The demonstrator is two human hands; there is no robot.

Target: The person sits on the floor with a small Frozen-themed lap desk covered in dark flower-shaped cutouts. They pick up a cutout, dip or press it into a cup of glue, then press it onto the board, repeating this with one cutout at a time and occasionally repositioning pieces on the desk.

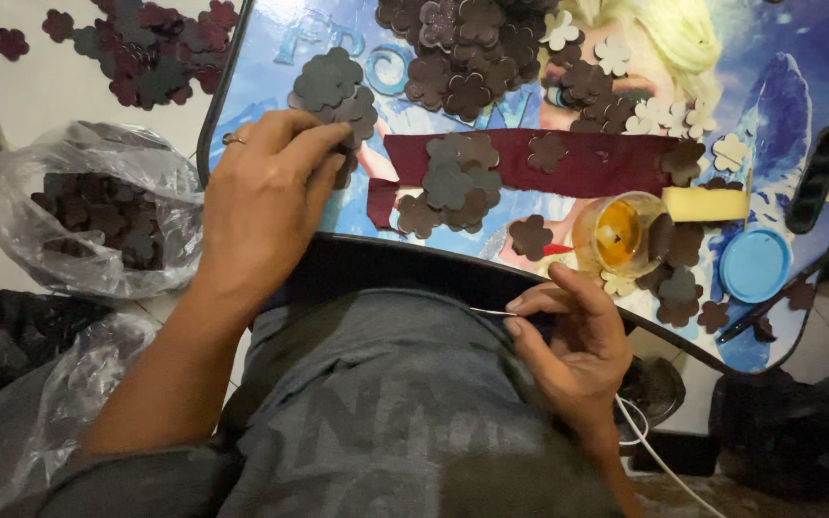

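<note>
left hand (266,197): upper-left centre of frame, fingers curled down on a small stack of dark grey flower-shaped foam cutouts (333,91); pinching or just pressing, cannot tell.
right hand (568,331): lower right of centre, thumb and forefinger closed narrow on a thin silvery needle-like wire (491,312), tip pointing frame-left.
surface: blue picture-printed lap table with a black rim (414,264); near edge runs just under both hands, left edge slants up by the left wrist.
on table: dark red fabric strip (587,163) across the middle, brown flower cutouts on it; bigger brown pile (462,53) at top.
right side: amber glass cup (621,235), yellow sponge block (707,203), round blue lid (755,264), crowded together.
open room: bare table between grey stack and strip, narrow.
off table: clear plastic bag of dark cutouts (88,216) at left, touching floor.
</note>
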